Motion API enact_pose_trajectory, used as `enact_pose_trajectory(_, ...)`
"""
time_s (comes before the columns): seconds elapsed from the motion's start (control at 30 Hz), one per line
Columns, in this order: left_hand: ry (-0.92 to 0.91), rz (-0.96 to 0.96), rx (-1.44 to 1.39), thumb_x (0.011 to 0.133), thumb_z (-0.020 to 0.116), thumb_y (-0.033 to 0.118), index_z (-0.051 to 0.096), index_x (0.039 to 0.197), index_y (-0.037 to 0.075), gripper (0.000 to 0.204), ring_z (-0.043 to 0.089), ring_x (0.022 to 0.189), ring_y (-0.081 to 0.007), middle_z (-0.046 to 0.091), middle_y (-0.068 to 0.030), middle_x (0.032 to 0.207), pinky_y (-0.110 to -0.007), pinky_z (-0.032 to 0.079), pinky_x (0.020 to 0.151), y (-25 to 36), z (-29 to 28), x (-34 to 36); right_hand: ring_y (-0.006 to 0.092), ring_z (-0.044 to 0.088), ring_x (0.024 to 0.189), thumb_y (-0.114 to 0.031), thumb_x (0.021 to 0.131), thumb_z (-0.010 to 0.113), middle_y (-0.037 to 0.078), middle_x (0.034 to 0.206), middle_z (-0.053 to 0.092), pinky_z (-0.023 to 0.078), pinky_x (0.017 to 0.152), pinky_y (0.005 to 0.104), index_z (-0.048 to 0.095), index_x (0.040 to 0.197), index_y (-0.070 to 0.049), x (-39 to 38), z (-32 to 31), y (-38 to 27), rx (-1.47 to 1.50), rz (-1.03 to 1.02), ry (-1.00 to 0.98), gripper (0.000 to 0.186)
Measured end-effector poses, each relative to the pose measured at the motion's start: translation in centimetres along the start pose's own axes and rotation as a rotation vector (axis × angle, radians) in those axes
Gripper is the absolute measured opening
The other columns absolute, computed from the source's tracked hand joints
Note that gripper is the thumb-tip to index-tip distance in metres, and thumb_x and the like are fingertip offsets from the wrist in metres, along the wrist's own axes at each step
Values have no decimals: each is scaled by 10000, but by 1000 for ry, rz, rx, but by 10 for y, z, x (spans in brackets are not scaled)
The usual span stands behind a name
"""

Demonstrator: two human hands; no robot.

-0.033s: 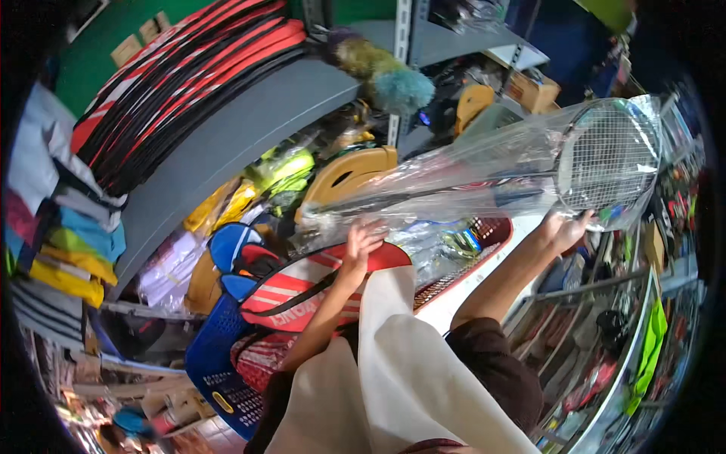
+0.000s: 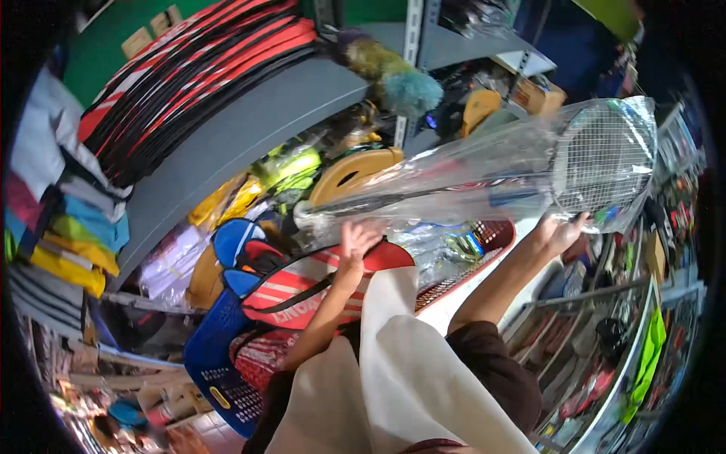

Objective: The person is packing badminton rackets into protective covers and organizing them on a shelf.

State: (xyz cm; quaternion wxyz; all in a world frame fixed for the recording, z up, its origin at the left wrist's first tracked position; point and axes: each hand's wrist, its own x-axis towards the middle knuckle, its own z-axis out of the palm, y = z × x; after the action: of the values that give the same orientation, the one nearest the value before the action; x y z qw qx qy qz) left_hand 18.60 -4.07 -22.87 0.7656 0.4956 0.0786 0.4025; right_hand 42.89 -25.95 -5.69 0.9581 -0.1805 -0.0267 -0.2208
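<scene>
A badminton racket [image 2: 601,163] in a long clear plastic sleeve [image 2: 454,170] is held up across the view, its strung head on the right and its handle toward the left. My right hand [image 2: 560,231] is closed on the lower edge of the sleeve beside the racket head. Below the handle end, my left hand [image 2: 357,246] has its fingers apart, close under the plastic; whether it touches is unclear. Under my left forearm lies a red and white racket bag [image 2: 291,299] with a black strap, resting over a blue plastic basket [image 2: 219,390].
A grey shelf [image 2: 249,113] carries a stack of red and black racket bags [image 2: 193,79]. A fluffy duster [image 2: 408,91] hangs by a metal post [image 2: 413,45]. Beneath are packaged items and a red basket [image 2: 495,236]. A display case [image 2: 578,363] stands at right.
The racket head has shifted slightly left relative to the shelves, with my right hand still on the sleeve. My left hand stays under the handle end, fingers spread. The whole view has shifted a little.
</scene>
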Motion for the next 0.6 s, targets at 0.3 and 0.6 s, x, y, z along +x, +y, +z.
enact_pose_trajectory(0.3,576,333,-463,919,512,319,537,1000,35,297,591,932,-215,614,-106,1013,-384,466,883,168,-63,-12,211,489,1123,-246,915,485,93,1239,526,365,968,413,536,1159,-43,-138,12,55,50,880,-406,322)
enact_pose_trajectory(0.6,740,744,-313,935,487,270,516,1151,63,301,524,1045,-197,556,-68,1155,-370,419,889,264,-118,-102,340,223,1336,-717,790,365,192,1472,172,199,1081,492,193,1417,-15,-99,-10,57,344,1142,-909,957)
